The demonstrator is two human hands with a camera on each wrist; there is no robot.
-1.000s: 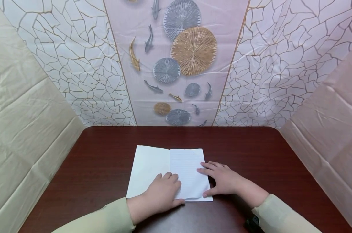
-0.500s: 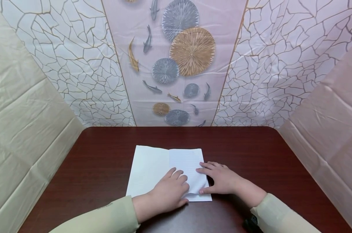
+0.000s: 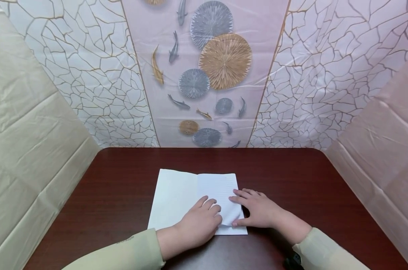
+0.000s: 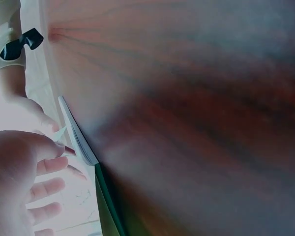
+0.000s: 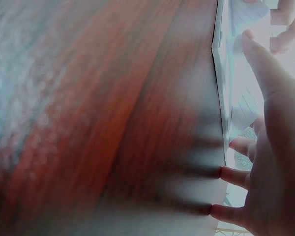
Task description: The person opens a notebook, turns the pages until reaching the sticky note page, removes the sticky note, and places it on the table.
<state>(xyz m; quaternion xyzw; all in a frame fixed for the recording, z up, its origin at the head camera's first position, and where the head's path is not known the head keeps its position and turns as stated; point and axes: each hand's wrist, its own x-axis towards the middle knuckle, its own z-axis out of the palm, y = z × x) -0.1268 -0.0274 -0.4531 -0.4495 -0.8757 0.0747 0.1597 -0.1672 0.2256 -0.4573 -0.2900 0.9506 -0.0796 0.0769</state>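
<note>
An open notebook [image 3: 175, 198] lies on the table, its left page blank and its right page [image 3: 217, 185] ruled with lines. The lower part of that ruled sheet stands a little off the pages beneath. My left hand [image 3: 198, 225] rests over the sheet's lower left, fingers extended across the paper. Spread along the right edge, my right hand [image 3: 261, 210] touches the sheet with its thumb and fingertips. In the right wrist view the lifted paper [image 5: 243, 105] bows between thumb and fingers. A green cover [image 4: 108, 201] shows in the left wrist view.
The dark reddish-brown table [image 3: 123, 187] extends around the notebook. A patterned cloth [image 3: 197, 75] hangs behind it, with plain beige cloth [image 3: 28, 161] at the sides. A black strap [image 3: 293, 259] is at the right wrist.
My left hand has slid right and slightly forward over the ruled page. My right thumb has shifted a little left and away from me, and the sheet's lower edge has risen.
</note>
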